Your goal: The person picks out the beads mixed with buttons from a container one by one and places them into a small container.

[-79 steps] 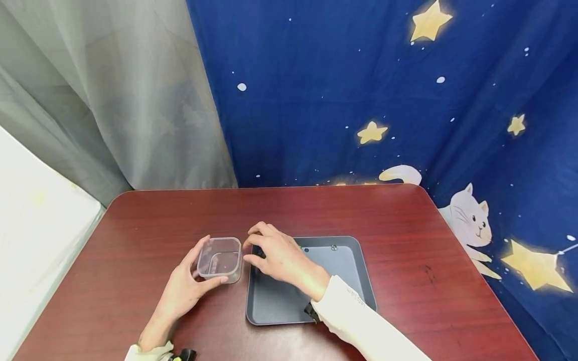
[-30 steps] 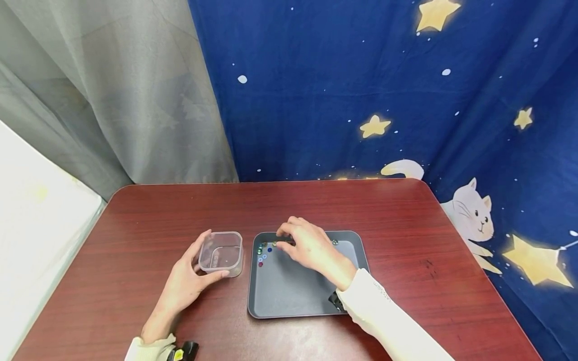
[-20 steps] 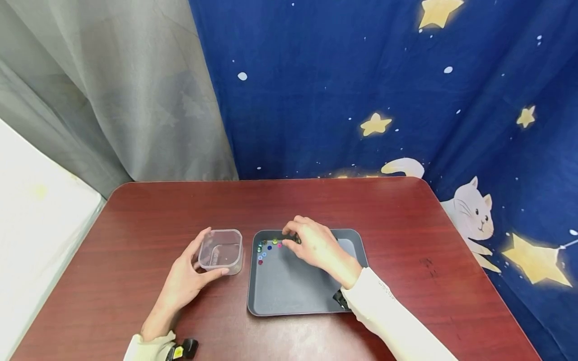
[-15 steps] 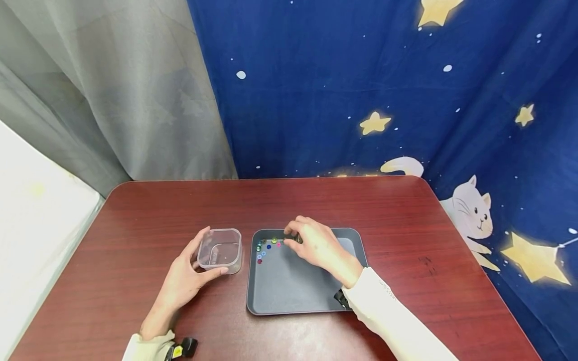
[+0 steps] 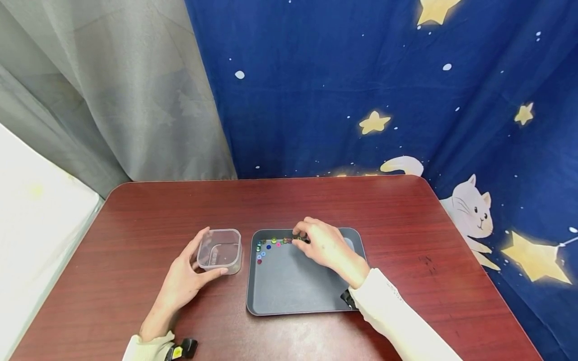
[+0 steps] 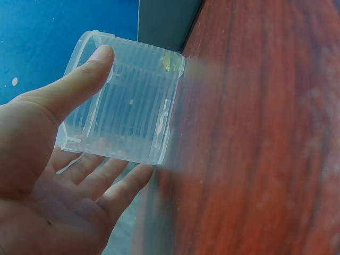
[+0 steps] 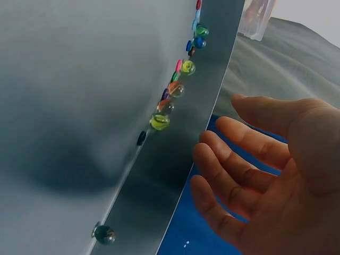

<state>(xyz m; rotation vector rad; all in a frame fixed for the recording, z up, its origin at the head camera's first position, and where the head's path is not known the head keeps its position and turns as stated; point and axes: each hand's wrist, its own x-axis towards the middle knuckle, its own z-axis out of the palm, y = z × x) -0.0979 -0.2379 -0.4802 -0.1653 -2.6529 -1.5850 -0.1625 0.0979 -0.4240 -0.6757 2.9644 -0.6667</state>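
Observation:
My left hand [image 5: 180, 283] holds a clear square plastic box [image 6: 127, 101] on the table, thumb on one side and fingers round the other. Over the far side of a dark grey tray [image 5: 293, 291] is my right hand [image 5: 325, 245]. Its fingers are loosely bent with nothing between them in the right wrist view. Glass marbles and small round buttons lie in a line along the tray's wall there. Among them are a yellow-green marble [image 7: 159, 122], a pink button [image 7: 179, 65] and a dark blue button [image 7: 141, 138]. A teal marble [image 7: 105, 235] sits apart from the line.
The reddish-brown wooden table [image 5: 203, 205] carries the tray, with the box just left of it. Behind the table hang a grey curtain [image 5: 135, 100] and a blue star-patterned curtain [image 5: 293, 100]. A white surface [image 5: 36, 240] stands at the left.
My right hand has moved right along the tray's far side from its left corner, uncovering several marbles and buttons. My left hand keeps its hold on the box.

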